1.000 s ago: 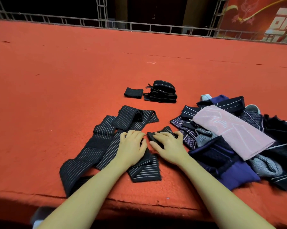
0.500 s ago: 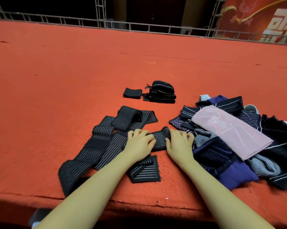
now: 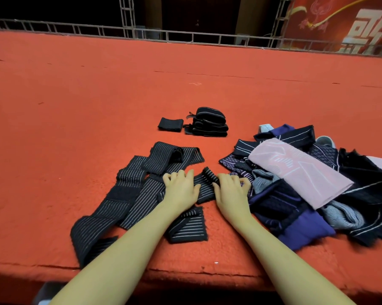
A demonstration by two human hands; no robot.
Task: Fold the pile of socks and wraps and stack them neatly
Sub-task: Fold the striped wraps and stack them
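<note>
1. A long black striped wrap (image 3: 128,194) is spread across the red carpet (image 3: 75,106), running from the near edge at the lower left up towards the middle, with one end looped over itself at the top.
2. The left hand (image 3: 181,190) is laid palm down on that wrap. Its fingers (image 3: 174,176) are curled at the tips and pressed into the fabric; whether a fold is pinched beneath them cannot be told.
3. A short folded section of the wrap (image 3: 204,188) is seen between the two hands, touched by both.
4. Further back, a small folded black piece (image 3: 170,124) is placed just left of a neat stack of folded black wraps (image 3: 208,125).
5. The right hand (image 3: 232,192) is set palm down just right of the folded section. Its fingers (image 3: 238,179) are bent, and the tips are lost against the dark cloth at the edge of the pile, so a grip cannot be told.
6. The unsorted pile of socks and wraps (image 3: 295,201) is heaped to the right, touching the right hand. A pink cloth (image 3: 300,172) is draped on top, with purple, grey and dark patterned items under and around it.
7. A metal railing (image 3: 185,37) is visible along the far edge of the carpet.
</note>
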